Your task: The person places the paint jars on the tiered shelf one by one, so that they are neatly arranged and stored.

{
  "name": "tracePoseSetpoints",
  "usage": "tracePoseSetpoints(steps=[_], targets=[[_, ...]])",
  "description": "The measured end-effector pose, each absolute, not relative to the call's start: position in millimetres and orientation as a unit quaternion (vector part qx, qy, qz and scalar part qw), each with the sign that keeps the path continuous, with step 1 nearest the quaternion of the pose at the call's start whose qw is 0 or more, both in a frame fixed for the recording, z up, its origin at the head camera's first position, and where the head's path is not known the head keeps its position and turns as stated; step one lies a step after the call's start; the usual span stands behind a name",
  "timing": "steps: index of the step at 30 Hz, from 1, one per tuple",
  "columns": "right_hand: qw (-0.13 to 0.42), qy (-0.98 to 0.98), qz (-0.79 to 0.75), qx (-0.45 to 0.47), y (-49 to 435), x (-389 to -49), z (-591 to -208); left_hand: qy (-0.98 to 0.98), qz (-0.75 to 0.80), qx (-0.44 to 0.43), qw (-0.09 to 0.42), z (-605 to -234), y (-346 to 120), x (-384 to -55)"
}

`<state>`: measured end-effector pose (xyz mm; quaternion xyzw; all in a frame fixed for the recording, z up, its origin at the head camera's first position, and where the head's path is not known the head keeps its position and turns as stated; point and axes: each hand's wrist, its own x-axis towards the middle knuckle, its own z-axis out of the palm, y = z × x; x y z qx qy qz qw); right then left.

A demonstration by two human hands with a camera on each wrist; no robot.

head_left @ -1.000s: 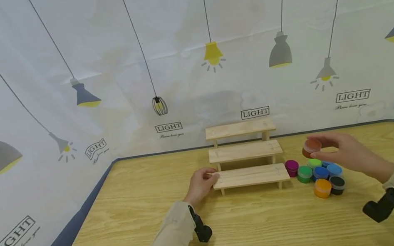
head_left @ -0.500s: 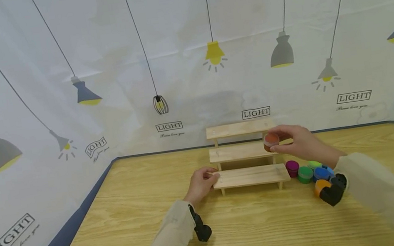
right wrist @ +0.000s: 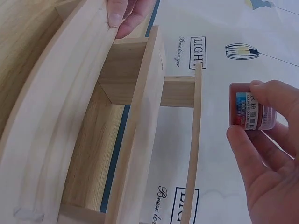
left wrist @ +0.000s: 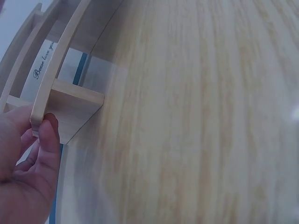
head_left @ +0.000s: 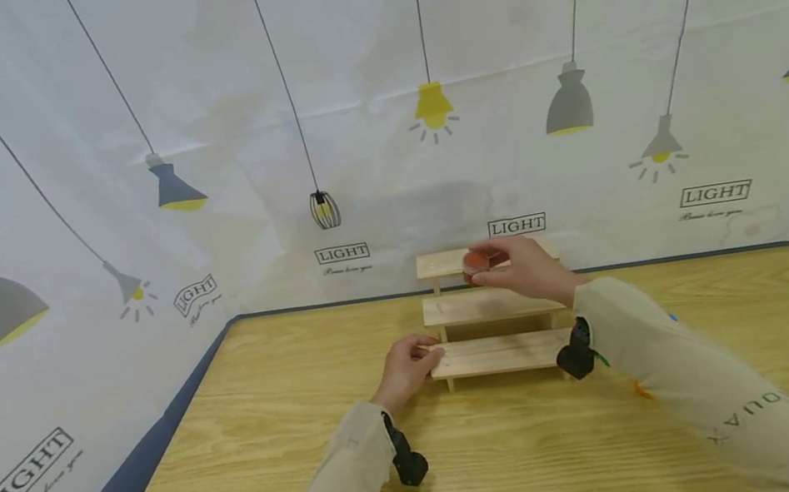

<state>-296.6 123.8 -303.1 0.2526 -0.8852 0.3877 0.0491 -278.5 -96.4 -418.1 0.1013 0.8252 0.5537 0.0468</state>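
Observation:
A three-tier wooden stand (head_left: pixel 504 355) rests on the table, its steps rising toward the back wall. At the left end of the lowest step, my left hand (head_left: pixel 403 373) pinches the board between thumb and fingers; the left wrist view shows fingers beneath its corner (left wrist: pixel 43 100). My right hand (head_left: pixel 530 267) holds a small reddish-brown paint jar (head_left: pixel 474 262) between thumb and fingers. In the right wrist view, the paint jar (right wrist: pixel 246 108) has a printed label and is apart from the top board (right wrist: pixel 195 140), on its upper side.
Right of the stand, the right sleeve (head_left: pixel 692 372) covers most of the other paint jars; only bits of an orange jar (head_left: pixel 642 390) and a blue one (head_left: pixel 673 317) show. Behind the wood-grain table (head_left: pixel 288 353) hangs a wall cloth (head_left: pixel 381 147) with printed lamps.
My right hand has carried the reddish-brown paint jar left and up, from above the other jars to the top tier. The left hand keeps its grip on the lowest step.

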Motion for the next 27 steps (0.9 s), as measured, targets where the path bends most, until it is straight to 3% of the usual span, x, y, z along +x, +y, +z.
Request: tracePoseSetpoints(steps=[18, 27], targets=[[0.050, -0.877, 0.425, 0.217, 79, -342, -307, 0.822, 0.556, 0.117, 0.038, -421, -97, -280], [0.043, -0.887, 0.415, 0.198, 72, -348, -316, 0.826, 0.549, 0.122, 0.032, -421, -97, -279]])
